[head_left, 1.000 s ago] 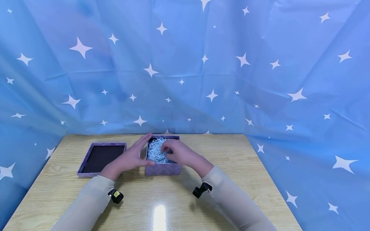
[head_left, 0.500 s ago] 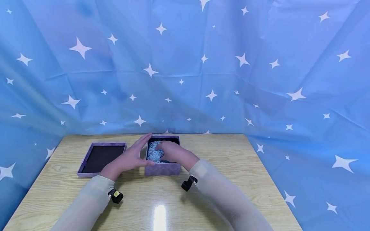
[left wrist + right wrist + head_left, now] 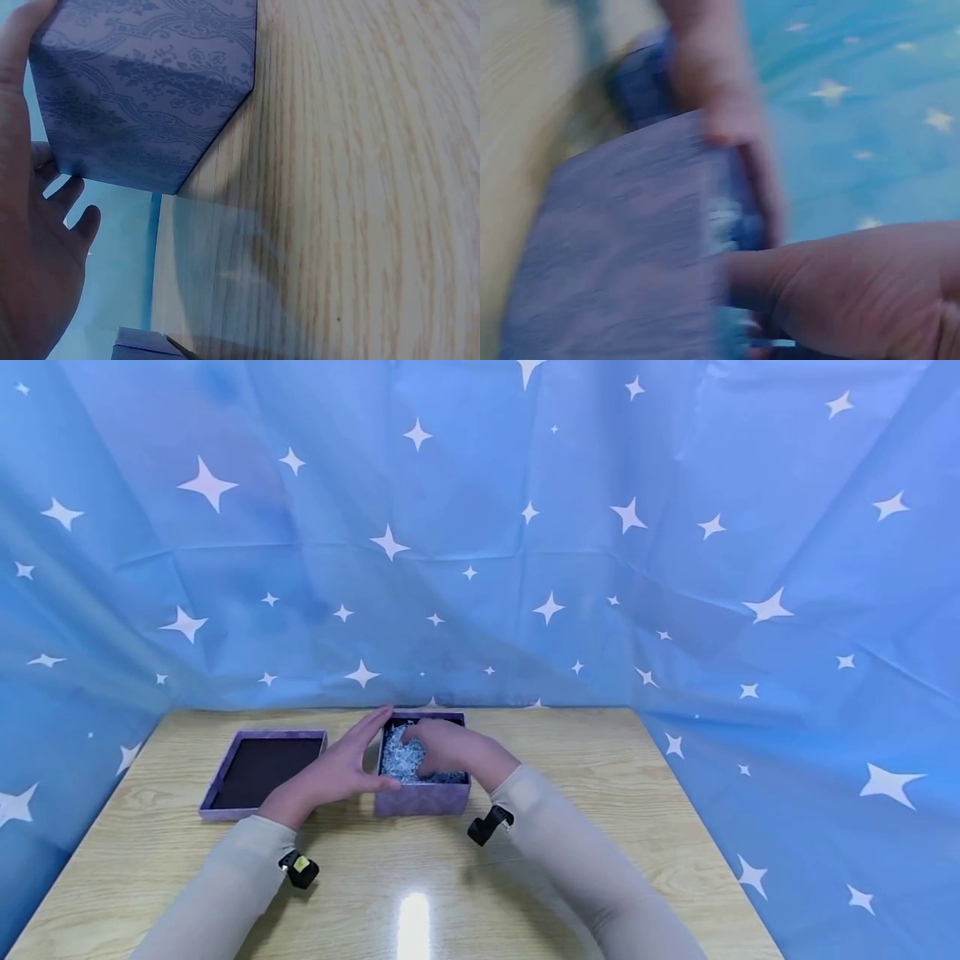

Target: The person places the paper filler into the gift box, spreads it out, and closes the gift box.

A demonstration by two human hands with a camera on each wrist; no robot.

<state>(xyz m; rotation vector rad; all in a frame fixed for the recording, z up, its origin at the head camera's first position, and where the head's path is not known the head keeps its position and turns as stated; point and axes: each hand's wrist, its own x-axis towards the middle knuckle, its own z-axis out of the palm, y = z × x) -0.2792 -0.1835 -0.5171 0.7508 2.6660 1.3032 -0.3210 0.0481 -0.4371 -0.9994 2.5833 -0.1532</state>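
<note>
A purple patterned box point(image 3: 422, 800) stands without its lid at the back middle of the table. Pale blue shredded paper point(image 3: 401, 760) lies inside, heaped toward the left. My left hand point(image 3: 343, 768) grips the box by its left side, thumb at the near corner and fingers reaching to the far one. In the left wrist view the patterned wall point(image 3: 142, 97) shows beside that hand. Reaching in over the right side, my right hand point(image 3: 448, 748) curls thumb and forefinger round the paper; its other fingers are hidden. The right wrist view is blurred, with the right thumb point(image 3: 754, 277) over the rim.
A shallow purple lid point(image 3: 270, 772) with a dark inside lies left of the box, close to my left forearm. Wood-grain table point(image 3: 360, 893) extends in front of both. Behind hangs a blue backdrop point(image 3: 480, 635) with white stars.
My right hand has moved left and deeper into the box, and the shredded paper has shifted left, baring a dark patch at the right. The left hand has kept its place.
</note>
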